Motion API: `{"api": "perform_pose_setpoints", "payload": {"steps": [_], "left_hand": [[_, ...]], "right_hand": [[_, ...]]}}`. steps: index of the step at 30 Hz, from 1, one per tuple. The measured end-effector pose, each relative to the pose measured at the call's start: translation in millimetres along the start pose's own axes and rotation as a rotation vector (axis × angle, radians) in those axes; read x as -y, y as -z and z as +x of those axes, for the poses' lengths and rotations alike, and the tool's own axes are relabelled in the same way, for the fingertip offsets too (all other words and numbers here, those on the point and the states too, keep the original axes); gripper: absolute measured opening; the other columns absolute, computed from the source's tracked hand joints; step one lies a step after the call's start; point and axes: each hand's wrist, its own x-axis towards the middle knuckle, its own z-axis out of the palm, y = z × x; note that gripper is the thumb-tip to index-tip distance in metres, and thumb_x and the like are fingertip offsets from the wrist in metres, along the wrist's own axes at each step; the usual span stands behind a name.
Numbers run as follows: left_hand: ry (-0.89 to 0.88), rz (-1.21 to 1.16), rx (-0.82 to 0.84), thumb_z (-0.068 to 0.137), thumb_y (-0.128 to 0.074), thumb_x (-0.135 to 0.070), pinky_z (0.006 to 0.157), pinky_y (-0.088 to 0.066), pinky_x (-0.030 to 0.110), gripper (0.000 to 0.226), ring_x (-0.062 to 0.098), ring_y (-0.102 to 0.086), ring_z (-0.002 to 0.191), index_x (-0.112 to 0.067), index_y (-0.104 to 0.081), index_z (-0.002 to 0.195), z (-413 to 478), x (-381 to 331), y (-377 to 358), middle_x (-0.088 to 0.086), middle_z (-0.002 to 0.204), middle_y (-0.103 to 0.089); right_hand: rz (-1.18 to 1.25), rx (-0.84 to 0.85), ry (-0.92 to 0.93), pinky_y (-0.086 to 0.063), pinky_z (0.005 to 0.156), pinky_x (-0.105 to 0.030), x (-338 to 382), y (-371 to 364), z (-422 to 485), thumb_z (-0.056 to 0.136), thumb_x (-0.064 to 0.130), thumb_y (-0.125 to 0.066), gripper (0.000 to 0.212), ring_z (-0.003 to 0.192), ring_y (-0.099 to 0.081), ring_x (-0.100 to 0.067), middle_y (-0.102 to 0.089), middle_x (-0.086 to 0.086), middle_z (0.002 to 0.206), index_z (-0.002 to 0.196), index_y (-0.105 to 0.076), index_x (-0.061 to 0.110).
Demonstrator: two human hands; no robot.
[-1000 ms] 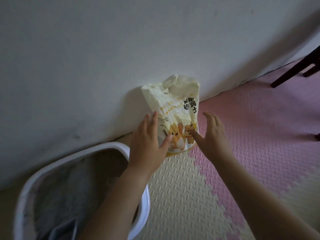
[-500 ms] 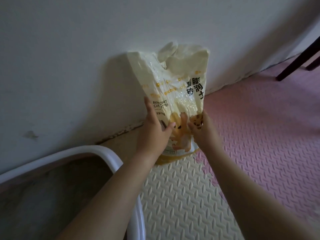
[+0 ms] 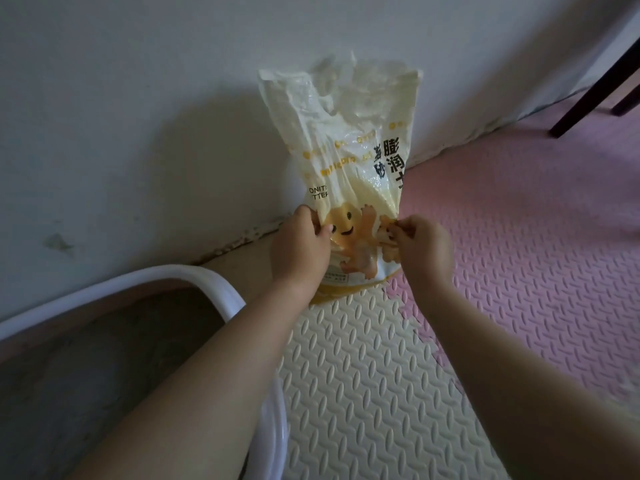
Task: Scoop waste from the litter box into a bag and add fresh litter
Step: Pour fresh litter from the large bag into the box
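I have the litter bag pinched in both hands, low on its front. My left hand grips the plastic at the left edge, thumb on the front and fingers curled round the side. My right hand pinches a fold at the right edge between thumb and fingertips. Neither hand is spread; both are closed on the bag.

The bag stands upright against the white wall, its base at the seam where the cream mat meets the pink mat. Its top is open and crumpled, the plastic pale cream with a yellow band at the bottom. On the front I can read parts of black Latin letters, "ONIT" over "TTER", cut off by a fold at the left. To the right runs a column of large black Chinese characters, 膨润 and part of another below. A smaller yellow line of writing crosses the middle, too creased to read. Between my hands is a yellow cartoon figure with a smiling face and raised arms. Small print sits under it, too fine to make out.

The litter box, white-rimmed, lies lower left under my left forearm, with grey litter inside. A dark furniture leg stands at upper right.
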Motion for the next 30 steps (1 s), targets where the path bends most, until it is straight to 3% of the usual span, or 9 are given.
{"api": "perform_pose_setpoints", "payload": {"steps": [2, 6, 11, 16, 23, 28, 30], "left_hand": [[-0.028, 0.024, 0.008, 0.093, -0.057, -0.028, 0.06, -0.045, 0.033, 0.02, 0.02, -0.056, 0.07, -0.012, -0.052, 0.083, -5, -2, 3, 0.0, 0.078, -0.059], [-0.07, 0.024, 0.03, 0.093, -0.057, -0.025, 0.058, -0.045, 0.034, 0.022, 0.021, -0.056, 0.067, -0.011, -0.051, 0.078, -18, -6, 13, 0.001, 0.072, -0.057], [-0.169, 0.112, 0.089, 0.092, -0.058, -0.027, 0.051, -0.034, 0.027, 0.02, 0.015, -0.054, 0.065, -0.014, -0.053, 0.078, -43, -2, 28, -0.002, 0.071, -0.057], [-0.243, 0.116, 0.189, 0.091, -0.059, -0.03, 0.063, -0.05, 0.035, 0.016, 0.015, -0.059, 0.071, -0.014, -0.059, 0.086, -80, 3, 41, -0.002, 0.077, -0.063], [-0.223, 0.07, 0.257, 0.09, -0.06, -0.033, 0.068, -0.053, 0.037, 0.016, 0.011, -0.06, 0.073, -0.017, -0.06, 0.086, -115, 16, 51, -0.005, 0.078, -0.064], [-0.2, 0.052, 0.256, 0.091, -0.06, -0.031, 0.07, -0.053, 0.035, 0.014, 0.011, -0.06, 0.075, -0.017, -0.06, 0.088, -114, 13, 52, -0.006, 0.079, -0.064], [-0.192, 0.042, 0.261, 0.091, -0.06, -0.031, 0.071, -0.054, 0.036, 0.013, 0.01, -0.06, 0.076, -0.018, -0.059, 0.089, -114, 15, 52, -0.007, 0.08, -0.064]], "right_hand": [[-0.002, 0.003, 0.006, -0.043, 0.049, -0.016, -5, 11, -6, 0.09, 0.017, -0.06, 0.01, 0.062, -0.058, -0.002, -0.064, 0.01, 0.071, 0.087, -0.069, 0.018], [-0.028, 0.054, 0.045, -0.048, 0.053, -0.026, -13, 32, -26, 0.089, 0.017, -0.061, 0.011, 0.064, -0.061, -0.009, -0.069, 0.005, 0.074, 0.088, -0.072, 0.014], [-0.009, 0.116, 0.09, -0.041, 0.05, -0.018, -27, 52, -74, 0.09, 0.019, -0.062, 0.009, 0.059, -0.057, 0.001, -0.066, 0.011, 0.071, 0.086, -0.071, 0.018], [0.014, 0.119, 0.107, -0.05, 0.058, -0.02, -41, 73, -109, 0.088, 0.02, -0.066, 0.008, 0.064, -0.062, 0.001, -0.069, 0.012, 0.073, 0.088, -0.073, 0.019], [0.018, 0.148, 0.113, -0.049, 0.055, -0.019, -50, 80, -136, 0.088, 0.021, -0.066, 0.007, 0.06, -0.06, 0.002, -0.068, 0.013, 0.072, 0.088, -0.073, 0.021], [0.081, 0.169, 0.097, -0.057, 0.067, -0.027, -46, 76, -132, 0.087, 0.026, -0.067, 0.004, 0.072, -0.063, 0.001, -0.068, 0.014, 0.081, 0.089, -0.069, 0.023], [0.106, 0.2, 0.071, -0.055, 0.074, -0.028, -45, 74, -131, 0.083, 0.036, -0.069, 0.019, 0.086, -0.061, 0.0, -0.063, 0.016, 0.097, 0.096, -0.06, 0.025]]}}
